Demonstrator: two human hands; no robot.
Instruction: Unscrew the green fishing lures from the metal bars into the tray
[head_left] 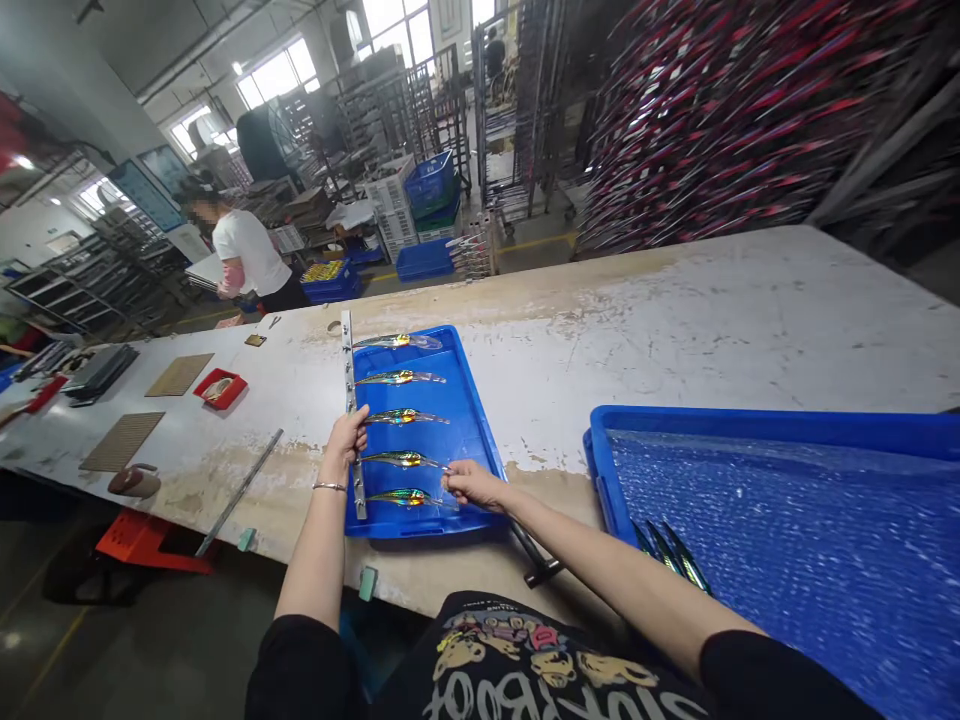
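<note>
Several shiny green-gold fishing lures lie in a row, side by side, across a shallow blue tray (466, 385). Their left ends meet a long metal strip (347, 360) with small clips, set along the tray's left edge. My left hand (348, 438) is closed around the middle of that strip, beside the tail of the middle lure (403, 416). With a pinch, my right hand (471, 484) holds the clear bill of the lure second nearest me (401, 459). The nearest lure (405, 497) lies just below that hand.
A larger blue bin (750, 418) on the right holds a few dark lures (675, 555) on bubble-like lining. To the left are a metal bar (240, 490), a red box (220, 388) and ribbed mats (180, 375). Across the table stands a person in white (251, 250).
</note>
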